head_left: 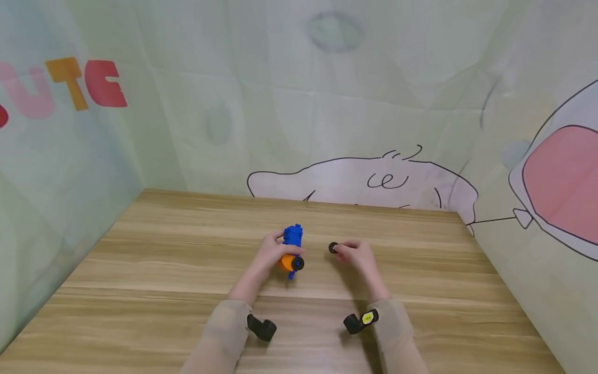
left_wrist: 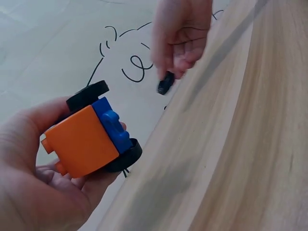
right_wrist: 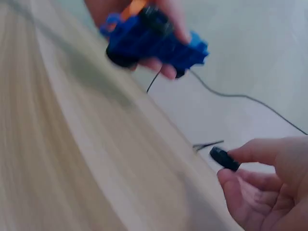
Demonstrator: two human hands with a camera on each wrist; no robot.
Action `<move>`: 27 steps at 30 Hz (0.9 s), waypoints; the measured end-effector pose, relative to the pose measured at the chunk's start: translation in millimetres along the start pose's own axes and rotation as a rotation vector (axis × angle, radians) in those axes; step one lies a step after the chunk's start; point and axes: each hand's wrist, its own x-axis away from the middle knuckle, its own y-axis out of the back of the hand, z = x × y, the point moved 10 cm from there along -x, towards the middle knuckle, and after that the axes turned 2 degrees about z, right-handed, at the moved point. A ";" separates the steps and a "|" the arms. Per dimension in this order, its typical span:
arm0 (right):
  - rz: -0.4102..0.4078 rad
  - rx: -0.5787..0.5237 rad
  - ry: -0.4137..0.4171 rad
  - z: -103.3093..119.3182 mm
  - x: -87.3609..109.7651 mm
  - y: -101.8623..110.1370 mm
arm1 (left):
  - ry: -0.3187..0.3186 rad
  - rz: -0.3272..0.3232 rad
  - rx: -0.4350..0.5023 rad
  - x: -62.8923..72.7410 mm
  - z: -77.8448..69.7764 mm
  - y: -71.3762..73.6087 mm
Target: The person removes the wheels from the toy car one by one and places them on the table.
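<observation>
My left hand [head_left: 272, 250] grips a toy vehicle [head_left: 293, 236] with a blue base and an orange block [left_wrist: 86, 142] at one end. Black wheels [left_wrist: 88, 95] sit on both sides of that orange end, seen close in the left wrist view. In the right wrist view the vehicle's blue chassis [right_wrist: 159, 45] is tilted above the table, partly covered by fingers. My right hand [head_left: 356, 254] pinches a loose black wheel [right_wrist: 224, 159] between thumb and fingertips, a short way to the right of the vehicle.
A wood-grain table [head_left: 154, 270] lies under both hands. Pale printed cloth [head_left: 299, 104] hangs behind it and along its sides. Each wrist wears a black camera [head_left: 262, 328] on a strap.
</observation>
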 end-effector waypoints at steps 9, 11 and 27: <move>-0.034 0.041 -0.067 -16.7 -1.1 4.9 | 0.013 0.020 0.070 -1.3 1.6 1.0; -0.036 0.041 -0.060 -17.2 -1.9 4.8 | 0.012 0.021 0.078 -1.4 1.2 0.5; -0.047 0.133 -0.035 -15.9 -3.0 7.6 | 0.026 0.075 0.130 -1.7 1.9 -3.6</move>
